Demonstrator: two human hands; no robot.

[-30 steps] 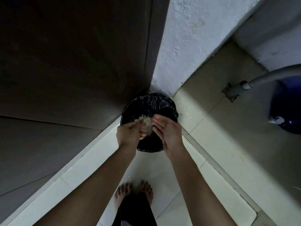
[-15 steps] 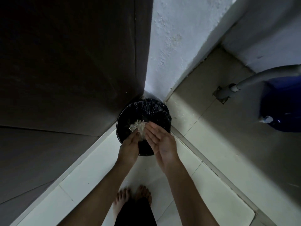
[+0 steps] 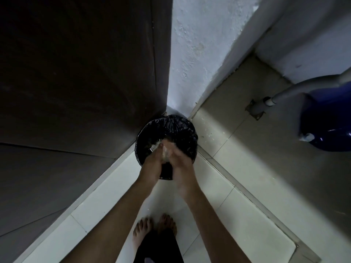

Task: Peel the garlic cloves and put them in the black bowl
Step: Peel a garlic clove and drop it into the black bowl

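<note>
Left hand (image 3: 152,161), right hand (image 3: 180,159) now pressed flat together | pale papery skins (image 3: 156,146) between | over bin (image 3: 171,124)

- The right hand (image 3: 180,160) is blurred, and how its fingers lie cannot be told.
- The fingertips of the left hand (image 3: 151,164) merge with a pale clump (image 3: 157,147), maybe garlic skins, too smeared to be sure.
- Both hands cover the near rim of the bin (image 3: 171,126).
- The blue container (image 3: 326,120) and the grey pipe (image 3: 303,86) are cut by the right edge.
- A dark garment (image 3: 157,249) hides the heels of the bare feet (image 3: 141,230).
</note>
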